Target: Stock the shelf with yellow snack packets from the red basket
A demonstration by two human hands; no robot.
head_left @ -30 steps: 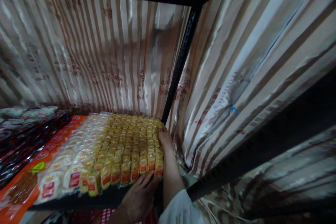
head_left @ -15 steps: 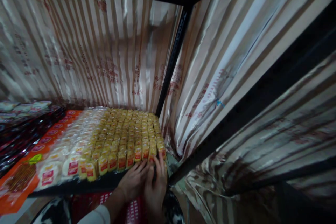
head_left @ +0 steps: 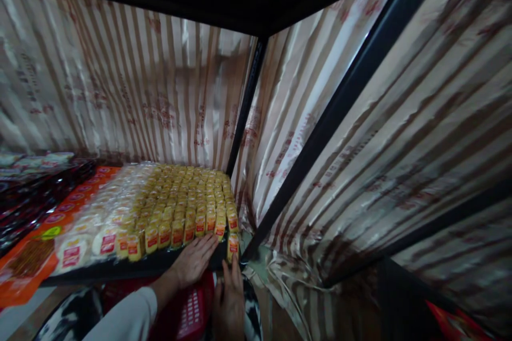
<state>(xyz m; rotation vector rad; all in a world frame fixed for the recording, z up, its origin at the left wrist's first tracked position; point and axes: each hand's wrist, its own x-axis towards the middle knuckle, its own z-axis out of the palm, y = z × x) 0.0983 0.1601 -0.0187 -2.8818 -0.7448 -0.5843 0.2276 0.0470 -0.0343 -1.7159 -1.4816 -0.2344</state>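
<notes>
Rows of small yellow wrapped snack packets [head_left: 180, 197] with red-and-white labels fill the right part of a dark shelf [head_left: 160, 266]. My left hand [head_left: 196, 261] lies with fingers stretched out, its fingertips against the front of the rows near the right end. A single yellow packet [head_left: 233, 246] stands forward of the rightmost row, a small gap from its neighbours. My right hand [head_left: 230, 298] is just below it, fingers extended and fingertips at its lower edge. Neither hand is wrapped round a packet.
Left of the yellow rows lie white round packets [head_left: 76, 250], an orange package [head_left: 32, 277] and dark shiny packages [head_left: 48, 192]. A red basket [head_left: 192, 314] is below the shelf edge. Black posts [head_left: 304, 165] and striped sheeting [head_left: 180, 74] enclose the corner.
Both hands have come apart; the right has drawn down toward me. The rightmost front packet now stands forward of its row. The view has shifted to the right.
</notes>
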